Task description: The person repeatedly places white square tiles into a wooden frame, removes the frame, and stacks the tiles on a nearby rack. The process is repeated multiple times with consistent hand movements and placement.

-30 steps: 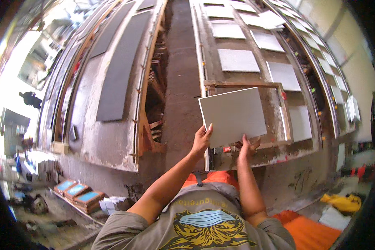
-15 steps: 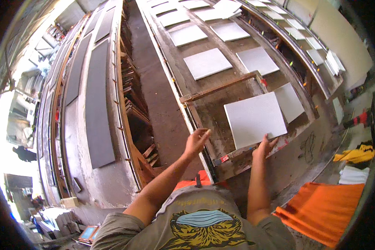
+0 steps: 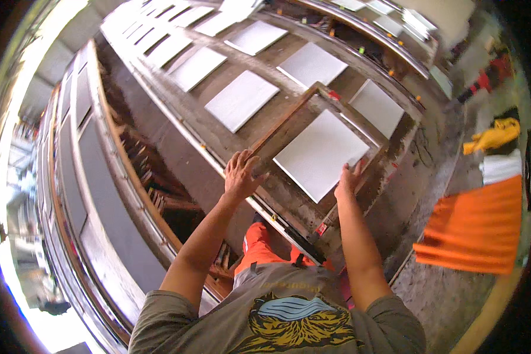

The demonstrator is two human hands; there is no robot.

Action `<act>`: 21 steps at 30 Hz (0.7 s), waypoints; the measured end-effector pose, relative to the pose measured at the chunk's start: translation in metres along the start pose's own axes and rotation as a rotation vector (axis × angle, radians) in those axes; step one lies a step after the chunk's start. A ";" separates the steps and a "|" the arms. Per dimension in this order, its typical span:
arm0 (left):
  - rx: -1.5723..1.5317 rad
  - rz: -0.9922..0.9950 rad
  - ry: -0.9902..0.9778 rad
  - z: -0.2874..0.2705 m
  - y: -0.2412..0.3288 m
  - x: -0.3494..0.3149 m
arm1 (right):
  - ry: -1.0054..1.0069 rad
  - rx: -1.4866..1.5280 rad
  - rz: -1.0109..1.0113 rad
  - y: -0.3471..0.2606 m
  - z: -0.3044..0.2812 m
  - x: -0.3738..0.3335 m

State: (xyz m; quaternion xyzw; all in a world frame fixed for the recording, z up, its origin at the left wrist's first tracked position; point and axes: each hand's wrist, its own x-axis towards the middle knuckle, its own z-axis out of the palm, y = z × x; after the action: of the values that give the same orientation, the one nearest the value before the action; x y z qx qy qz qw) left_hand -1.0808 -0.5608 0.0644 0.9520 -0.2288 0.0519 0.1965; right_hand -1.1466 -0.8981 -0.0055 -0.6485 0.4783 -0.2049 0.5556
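Hands, two; nearest panel, one

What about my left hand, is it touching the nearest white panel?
No, your left hand is by the wooden frame, apart from that white panel.

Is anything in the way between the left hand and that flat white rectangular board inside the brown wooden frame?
Nothing visible blocks the way: a strip of stained brown tabletop shows between the left hand and the board. The wooden frame surrounds the board in this view, but whether the hand touches it is unclear.
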 end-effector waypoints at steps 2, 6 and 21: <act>0.008 0.043 -0.075 0.009 -0.017 0.018 | 0.035 0.007 0.014 -0.008 0.005 -0.005; -0.069 0.232 -0.170 0.029 -0.034 0.044 | 0.138 0.070 0.083 -0.014 0.000 -0.013; 0.009 0.397 -0.281 0.027 -0.048 0.053 | 0.313 0.211 0.168 0.020 0.039 -0.002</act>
State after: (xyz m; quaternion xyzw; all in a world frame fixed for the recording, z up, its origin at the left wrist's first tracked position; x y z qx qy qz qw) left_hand -1.0112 -0.5541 0.0325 0.8872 -0.4362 -0.0424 0.1443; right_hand -1.1245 -0.8746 -0.0350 -0.5050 0.5871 -0.3049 0.5544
